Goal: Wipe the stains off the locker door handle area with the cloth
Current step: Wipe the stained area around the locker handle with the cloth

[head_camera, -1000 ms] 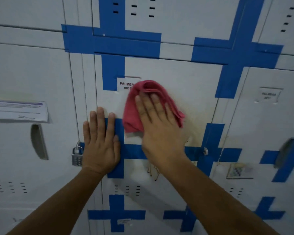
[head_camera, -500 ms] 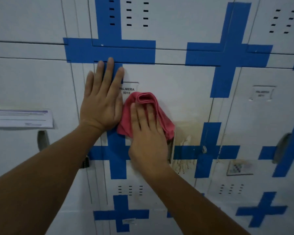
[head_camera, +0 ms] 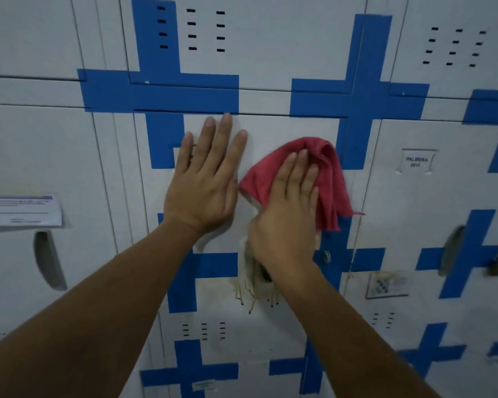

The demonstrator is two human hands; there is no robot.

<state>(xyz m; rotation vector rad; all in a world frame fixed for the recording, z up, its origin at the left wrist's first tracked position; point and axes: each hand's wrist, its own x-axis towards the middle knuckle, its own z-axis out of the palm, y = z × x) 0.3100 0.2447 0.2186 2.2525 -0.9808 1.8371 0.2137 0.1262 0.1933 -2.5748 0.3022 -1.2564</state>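
- The right hand [head_camera: 288, 214] lies flat with its fingers spread over a crumpled red cloth [head_camera: 325, 179], pressing it against the pale grey metal locker door [head_camera: 285, 130] – the palm pins the fabric to the panel rather than gripping it in a fist.
- The cloth sits in the upper right part of that door, close to its right edge, with a loose corner hanging down beside the wrist.
- The left hand [head_camera: 204, 185] is open and empty, its fingers splayed flat on the same door just left of the cloth, the fingertips near the door's top edge.
- Below the right hand, brownish drip stains [head_camera: 250, 294] run down the door around the recessed handle, which the hand and wrist mostly hide.
- Blue tape crosses [head_camera: 158, 93] mark the doors; a small silver lock [head_camera: 327, 256] sits by the door's right edge.
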